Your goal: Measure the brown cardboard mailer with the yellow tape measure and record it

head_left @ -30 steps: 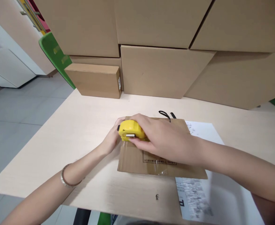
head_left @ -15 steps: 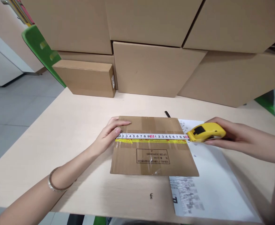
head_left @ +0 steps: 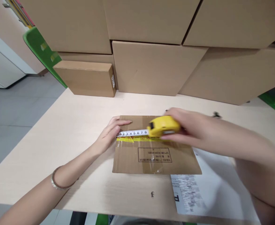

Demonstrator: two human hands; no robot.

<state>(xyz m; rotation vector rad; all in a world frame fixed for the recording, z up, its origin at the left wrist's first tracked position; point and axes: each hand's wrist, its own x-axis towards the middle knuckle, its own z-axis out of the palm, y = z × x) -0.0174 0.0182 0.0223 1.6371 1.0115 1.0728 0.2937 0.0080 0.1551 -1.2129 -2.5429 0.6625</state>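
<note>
Pale tabletop bears a flat carton. Left hand, fingers slightly parted, pins the blade at one edge; right hand closed round the tape measure above, span partly covered. Large boxes behind.

The flat box is brown cardboard, matt and faintly creased, with glossy clear tape throwing small bright glints, and a yellow strip across it that looks like smooth printed film. The tape measure has a yellow shell that looks like smooth plastic, slightly blurred, and its white blade looks smooth, while the bracelet has a metallic shine. Matt, smooth cardboard faces the cartons, the table has a pale, low-sheen wood-look top, and the floor is smooth grey tile.
</note>
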